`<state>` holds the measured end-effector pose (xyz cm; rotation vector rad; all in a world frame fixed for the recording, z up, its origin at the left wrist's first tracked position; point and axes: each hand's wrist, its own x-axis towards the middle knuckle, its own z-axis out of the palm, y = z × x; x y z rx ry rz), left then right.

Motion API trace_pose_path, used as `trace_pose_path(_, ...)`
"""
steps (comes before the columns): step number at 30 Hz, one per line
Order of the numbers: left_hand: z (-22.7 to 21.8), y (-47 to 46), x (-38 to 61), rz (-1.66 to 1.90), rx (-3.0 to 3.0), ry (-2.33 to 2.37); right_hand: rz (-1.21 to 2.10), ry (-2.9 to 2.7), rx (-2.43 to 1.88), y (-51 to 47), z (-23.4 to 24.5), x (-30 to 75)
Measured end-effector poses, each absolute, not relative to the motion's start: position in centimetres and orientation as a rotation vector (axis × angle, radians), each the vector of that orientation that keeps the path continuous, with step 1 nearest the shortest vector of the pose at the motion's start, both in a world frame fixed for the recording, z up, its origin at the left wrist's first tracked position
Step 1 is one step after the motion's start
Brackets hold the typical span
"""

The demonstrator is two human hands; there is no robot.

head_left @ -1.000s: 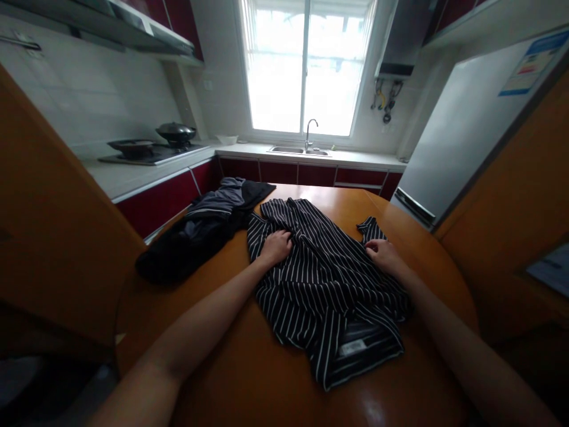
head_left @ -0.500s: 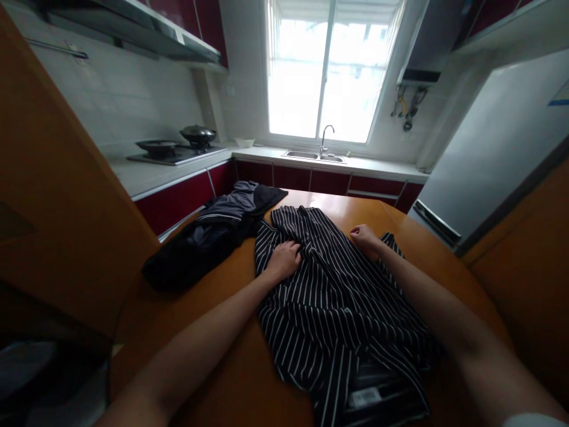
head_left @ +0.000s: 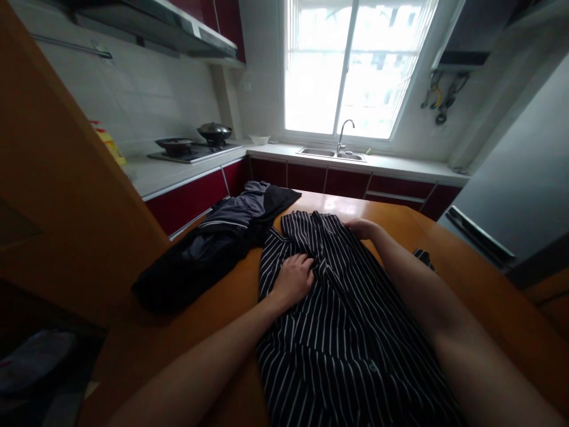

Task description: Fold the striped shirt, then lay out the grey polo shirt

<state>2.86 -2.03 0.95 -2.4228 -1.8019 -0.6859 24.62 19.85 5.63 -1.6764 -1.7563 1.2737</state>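
Note:
A black shirt with white stripes (head_left: 329, 332) lies spread and wrinkled on the wooden table (head_left: 217, 332). My left hand (head_left: 294, 279) rests on its left part, palm down, fingers laid over the cloth and slightly bent. At the far right edge of the shirt is my right hand (head_left: 363, 228), its fingers closed at the cloth's border; the fingertips are partly hidden. A small piece of the striped cloth (head_left: 424, 258) shows beyond my right forearm. Left of the shirt lies a folded dark garment, black and grey (head_left: 222, 231).
Behind the table runs a counter with a sink (head_left: 316, 152) and faucet (head_left: 343, 135). Pans (head_left: 214, 133) stand on the stove (head_left: 195, 153) at the left. A fridge (head_left: 528, 172) stands at the right, and a wooden panel (head_left: 57, 196) rises at the left.
My right hand has moved from beside the shirt to its far right edge. My left hand stays on the cloth. The view has shifted left and closer.

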Motion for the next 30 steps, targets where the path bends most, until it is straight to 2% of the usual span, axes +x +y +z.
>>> trace_pose_path(4,0.8,-2.0,2.9,-0.682,-2.411,-1.815,1.29,-1.757,-1.703,21.1,5.4,24.0)
trace_pose_path(8,0.8,-2.0,2.9,-0.682,-2.412,-1.827,1.02,-1.692,-1.788,21.9,5.1,24.2)
trace_pose_path(11,0.8,-2.0,2.9,-0.683,-2.42,-1.835,0.555,-1.679,-1.751,21.6,4.6,24.8)
trace_pose_path(13,0.9,-2.0,3.0,-0.68,-2.427,-1.834,0.189,-1.855,-1.527,21.0,3.8,25.1)
trace_pose_path(15,0.9,-2.0,3.0,-0.677,-2.428,-1.835,0.037,-2.099,-1.246,20.5,2.9,25.4)
trace_pose_path(17,0.9,-2.0,3.0,-0.677,-2.423,-1.837,0.146,-2.134,-1.254,20.4,2.3,26.0)
trace_pose_path(22,0.9,-2.0,3.0,-0.667,-2.43,-1.847,0.337,-1.678,-1.823,22.0,2.3,28.9)
trace_pose_path(27,0.9,-1.9,2.9,-0.668,-2.433,-1.85,0.544,-1.669,-1.96,23.3,2.5,29.3)
trace_pose_path(30,0.8,-1.8,2.9,-0.668,-2.431,-1.842,0.558,-1.654,-1.989,23.6,2.4,27.9)
